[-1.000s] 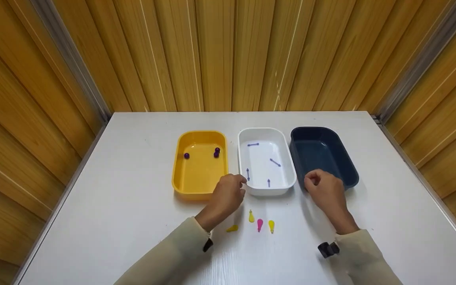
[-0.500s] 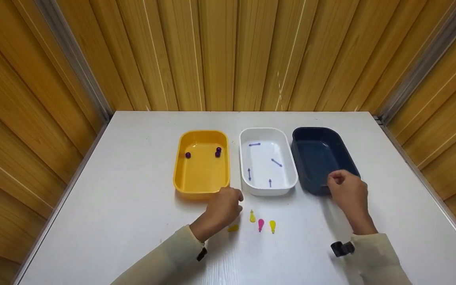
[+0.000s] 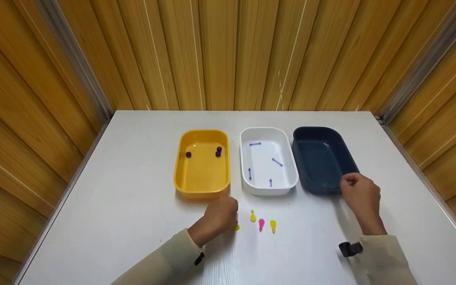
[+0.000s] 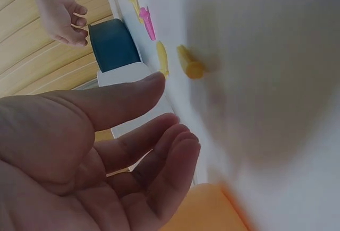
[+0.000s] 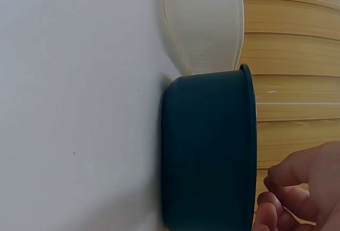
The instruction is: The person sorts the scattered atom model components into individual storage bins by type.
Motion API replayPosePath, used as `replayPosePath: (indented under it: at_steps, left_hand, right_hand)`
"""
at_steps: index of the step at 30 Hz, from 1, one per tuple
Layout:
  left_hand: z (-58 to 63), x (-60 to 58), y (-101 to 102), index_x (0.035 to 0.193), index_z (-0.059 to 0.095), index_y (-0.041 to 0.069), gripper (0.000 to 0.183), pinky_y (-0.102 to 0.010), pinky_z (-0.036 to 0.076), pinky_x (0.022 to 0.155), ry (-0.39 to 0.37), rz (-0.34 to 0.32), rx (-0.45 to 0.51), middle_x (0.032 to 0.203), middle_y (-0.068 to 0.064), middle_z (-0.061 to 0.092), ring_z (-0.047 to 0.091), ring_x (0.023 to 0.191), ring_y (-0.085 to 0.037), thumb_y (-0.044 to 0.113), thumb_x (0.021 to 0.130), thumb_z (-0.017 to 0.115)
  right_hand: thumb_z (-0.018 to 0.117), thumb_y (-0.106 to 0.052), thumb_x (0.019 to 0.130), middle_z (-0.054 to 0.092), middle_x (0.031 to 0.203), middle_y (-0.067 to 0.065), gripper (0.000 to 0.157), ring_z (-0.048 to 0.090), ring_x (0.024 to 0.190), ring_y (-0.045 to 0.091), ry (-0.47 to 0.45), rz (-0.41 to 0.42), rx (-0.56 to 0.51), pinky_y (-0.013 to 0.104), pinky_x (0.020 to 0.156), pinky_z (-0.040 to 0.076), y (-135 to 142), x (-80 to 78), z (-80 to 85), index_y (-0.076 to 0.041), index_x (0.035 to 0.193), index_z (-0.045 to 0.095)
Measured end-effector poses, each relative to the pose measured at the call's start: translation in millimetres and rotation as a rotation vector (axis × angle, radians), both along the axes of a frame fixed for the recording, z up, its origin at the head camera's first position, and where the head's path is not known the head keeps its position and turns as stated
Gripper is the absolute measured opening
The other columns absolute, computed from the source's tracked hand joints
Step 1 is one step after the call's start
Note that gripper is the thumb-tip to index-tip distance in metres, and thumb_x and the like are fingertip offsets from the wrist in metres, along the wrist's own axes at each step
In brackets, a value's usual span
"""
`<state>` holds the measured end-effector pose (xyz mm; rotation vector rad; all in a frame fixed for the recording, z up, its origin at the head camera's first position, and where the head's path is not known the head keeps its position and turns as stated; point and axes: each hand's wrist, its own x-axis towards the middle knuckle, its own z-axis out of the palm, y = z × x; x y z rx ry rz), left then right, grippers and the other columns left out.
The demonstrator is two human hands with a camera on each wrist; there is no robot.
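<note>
My left hand hovers low in front of the yellow tray, thumb apart from its bent fingers and nothing between them. Just beyond the fingertips in the left wrist view lies a small yellow drop-shaped piece, partly covered by the hand in the head view. To its right are a pink drop-shaped piece and two more yellow ones, one of them a yellow piece at the right end. Over the near right corner of the dark blue tray, my right hand hangs loosely curled, with nothing visible in it.
Left of the dark blue tray stands a white tray holding several thin purple sticks. A yellow tray further left holds three purple balls. Wood-look panels rise behind the white table.
My left hand has moved from beside the white tray's near left corner down to the leftmost yellow piece. The right hand has shifted right along the dark blue tray's near end.
</note>
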<state>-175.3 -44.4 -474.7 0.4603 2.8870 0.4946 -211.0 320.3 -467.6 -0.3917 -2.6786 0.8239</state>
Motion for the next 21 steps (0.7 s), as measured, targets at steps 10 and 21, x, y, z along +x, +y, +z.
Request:
replayPosePath:
  at_steps: [10, 21]
  left_hand:
    - [-5.3, 0.1, 0.4, 0.077, 0.067, 0.004, 0.008, -0.026, 0.039, 0.052, -0.045, 0.014, -0.032, 0.067, -0.002, 0.051, 0.044, 0.057, -0.015, 0.001, 0.082, 0.072]
    - [-7.6, 1.3, 1.4, 0.075, 0.066, 0.004, 0.011, -0.024, 0.035, 0.05, -0.017, 0.005, -0.063, 0.064, -0.001, 0.048, 0.04, 0.055, -0.014, -0.001, 0.085, 0.066]
  right_hand:
    - [0.06, -0.017, 0.093, 0.072, 0.093, 0.02, 0.025, 0.064, 0.09, 0.037, -0.009, -0.026, -0.015, 0.038, 0.074, 0.041, 10.5, -2.6, -3.4, 0.0, 0.104, 0.074]
    - [0.058, -0.01, 0.093, 0.067, 0.102, 0.025, 0.026, 0.062, 0.095, 0.037, -0.028, -0.052, -0.057, 0.037, 0.075, 0.042, 18.9, -11.9, -7.9, 0.006, 0.111, 0.069]
